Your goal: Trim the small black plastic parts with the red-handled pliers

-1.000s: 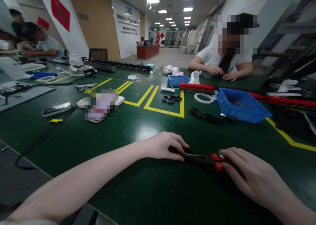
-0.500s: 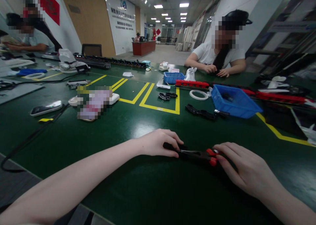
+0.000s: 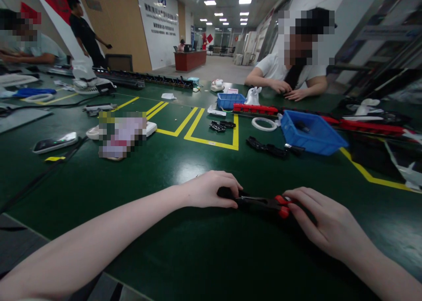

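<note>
My right hand (image 3: 325, 222) is closed around the red handles of a pair of long-nose pliers (image 3: 263, 201). The pliers point left, and their jaws reach to the fingers of my left hand (image 3: 212, 190). Pinched between my left thumb and fingers is a small black part (image 3: 225, 192), mostly covered by the hand. The plier tips meet this part, but whether they grip it cannot be made out. Both hands are low over the green table (image 3: 184, 257).
Beyond my hands lie black clip-like parts (image 3: 266, 148), a white ring (image 3: 264, 124) and a blue bin (image 3: 311, 133). A phone (image 3: 122, 138) and a white handheld device (image 3: 55, 143) are on the left. Across the table a person (image 3: 296, 67) sits behind red strips (image 3: 255, 109).
My hands and the pliers hold nearly the same pose. The view has shifted slightly. A standing person in black now shows clearly at the far left.
</note>
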`<control>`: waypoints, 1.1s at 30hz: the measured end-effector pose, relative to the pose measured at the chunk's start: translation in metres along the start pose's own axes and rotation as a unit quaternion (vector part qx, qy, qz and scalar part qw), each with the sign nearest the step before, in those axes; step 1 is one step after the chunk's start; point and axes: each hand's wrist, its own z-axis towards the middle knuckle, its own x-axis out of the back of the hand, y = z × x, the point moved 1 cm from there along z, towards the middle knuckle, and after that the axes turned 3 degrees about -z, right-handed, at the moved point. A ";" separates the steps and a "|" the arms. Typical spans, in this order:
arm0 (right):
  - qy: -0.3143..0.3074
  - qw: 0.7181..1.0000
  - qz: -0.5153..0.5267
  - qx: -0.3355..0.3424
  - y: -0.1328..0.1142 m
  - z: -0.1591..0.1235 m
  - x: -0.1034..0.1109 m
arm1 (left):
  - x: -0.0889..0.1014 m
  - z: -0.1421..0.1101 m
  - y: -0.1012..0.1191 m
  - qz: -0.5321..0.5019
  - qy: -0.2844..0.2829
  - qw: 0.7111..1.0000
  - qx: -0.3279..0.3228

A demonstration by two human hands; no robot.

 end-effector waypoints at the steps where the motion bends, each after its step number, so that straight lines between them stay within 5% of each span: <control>1: -0.002 1.000 0.003 -0.001 -0.001 0.000 0.000 | 0.000 0.000 0.001 0.004 0.000 1.000 0.005; 33: -0.042 0.997 0.046 -0.047 0.000 -0.006 -0.008 | -0.002 0.000 0.003 0.025 -0.020 0.999 0.010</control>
